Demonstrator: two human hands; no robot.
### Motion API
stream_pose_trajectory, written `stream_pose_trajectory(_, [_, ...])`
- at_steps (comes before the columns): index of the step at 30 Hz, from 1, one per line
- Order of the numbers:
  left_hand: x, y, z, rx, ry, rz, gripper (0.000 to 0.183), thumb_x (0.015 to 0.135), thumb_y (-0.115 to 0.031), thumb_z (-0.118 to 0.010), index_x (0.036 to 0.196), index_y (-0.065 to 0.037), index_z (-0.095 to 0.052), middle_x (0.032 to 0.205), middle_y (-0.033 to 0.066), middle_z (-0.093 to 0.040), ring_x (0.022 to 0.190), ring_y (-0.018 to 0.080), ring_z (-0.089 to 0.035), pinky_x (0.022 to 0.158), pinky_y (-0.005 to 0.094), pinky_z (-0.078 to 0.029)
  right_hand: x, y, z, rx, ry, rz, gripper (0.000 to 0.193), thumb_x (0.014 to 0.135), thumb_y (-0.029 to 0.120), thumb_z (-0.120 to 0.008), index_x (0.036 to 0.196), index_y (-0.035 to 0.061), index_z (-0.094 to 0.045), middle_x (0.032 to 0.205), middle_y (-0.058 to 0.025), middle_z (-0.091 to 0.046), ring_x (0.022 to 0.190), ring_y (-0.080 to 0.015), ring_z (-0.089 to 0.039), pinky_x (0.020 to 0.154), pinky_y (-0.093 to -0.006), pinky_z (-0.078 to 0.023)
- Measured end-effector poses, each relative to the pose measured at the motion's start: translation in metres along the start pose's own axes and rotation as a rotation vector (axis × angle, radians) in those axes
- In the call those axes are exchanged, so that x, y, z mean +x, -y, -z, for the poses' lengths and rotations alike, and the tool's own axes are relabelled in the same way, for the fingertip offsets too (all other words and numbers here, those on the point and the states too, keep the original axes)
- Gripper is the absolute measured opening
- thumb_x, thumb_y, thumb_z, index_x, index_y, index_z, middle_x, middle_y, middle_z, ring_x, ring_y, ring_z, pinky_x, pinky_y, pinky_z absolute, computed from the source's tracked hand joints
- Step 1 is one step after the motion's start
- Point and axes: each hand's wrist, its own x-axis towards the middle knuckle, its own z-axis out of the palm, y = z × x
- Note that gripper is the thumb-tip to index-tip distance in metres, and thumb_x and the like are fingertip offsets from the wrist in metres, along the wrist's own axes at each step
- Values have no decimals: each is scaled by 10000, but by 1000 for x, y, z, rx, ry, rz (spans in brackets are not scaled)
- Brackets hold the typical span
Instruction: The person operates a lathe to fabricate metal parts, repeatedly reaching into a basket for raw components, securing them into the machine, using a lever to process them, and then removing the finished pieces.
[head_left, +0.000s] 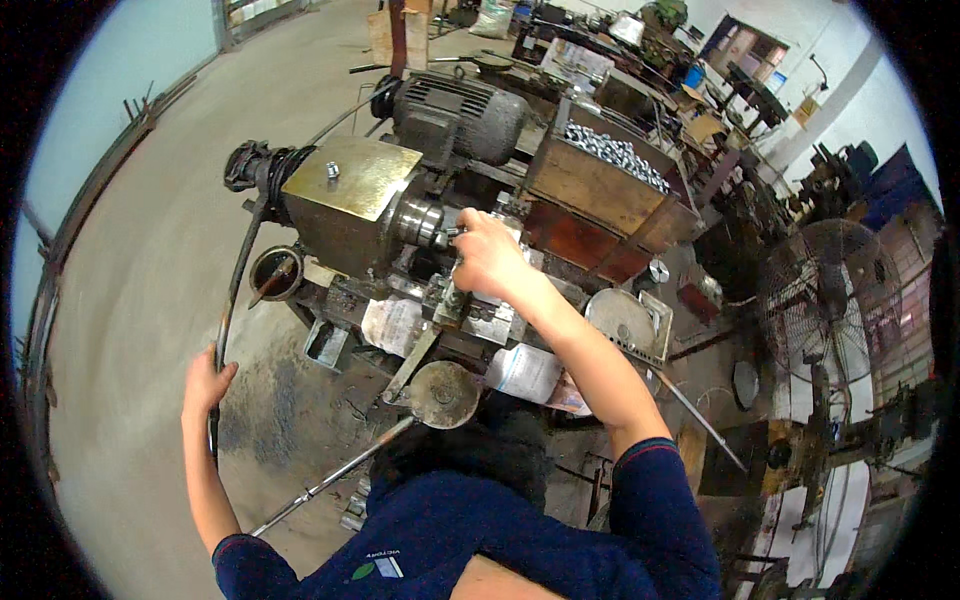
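At the left, my left hand (pixel 207 380) is closed around a long dark lever (pixel 236 280) that runs down from the left end of a small lathe's headstock (pixel 345 222). My right hand (pixel 487 255) reaches in front of the round steel chuck (pixel 420 222), fingers pinched at a small metal part (pixel 453 236) by the chuck's mouth. The fingers partly hide that part. On the brass-coloured plate (pixel 385 165) over the headstock sits a small metal nut (pixel 333 170). Below my right hand is the tool post (pixel 447 303).
A metal bin (pixel 590 200) heaped with small shiny parts (pixel 615 155) stands behind my right hand. An electric motor (pixel 460 115) sits behind the headstock. Nearer me are a round handwheel (pixel 444 394), a long rod (pixel 335 475) and a round metal plate (pixel 615 318). A pedestal fan (pixel 830 290) stands right.
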Motion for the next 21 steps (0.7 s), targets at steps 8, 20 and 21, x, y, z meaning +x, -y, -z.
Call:
stream_pose_trajectory(8, [-31,28,-24,-108,-140,94,367,727,-195,-633,1011,12,-526,710,228,-574,702,401,-574,624,450,-446,47,-8,-47,1,188,-159,327,552,180,-647,790,-45,-653,1035,-229,-523,1004,-358,-519,871,-380,-447])
stream_pose_trajectory(20, [-9,50,-13,190,-118,155,262,715,-234,-622,861,-21,-585,758,213,-604,769,384,-585,680,441,-468,57,-4,-53,369,-28,-189,195,516,165,-592,594,-13,-564,1070,-327,-516,1064,-458,-486,869,-395,-437])
stream_pose_trajectory(21, [-1,75,-9,273,-163,145,245,700,-236,-624,825,-27,-593,748,206,-606,756,375,-591,669,435,-474,57,2,-49,362,-32,-186,201,521,159,-588,607,-20,-560,1138,-333,-476,1047,-466,-494,882,-404,-432])
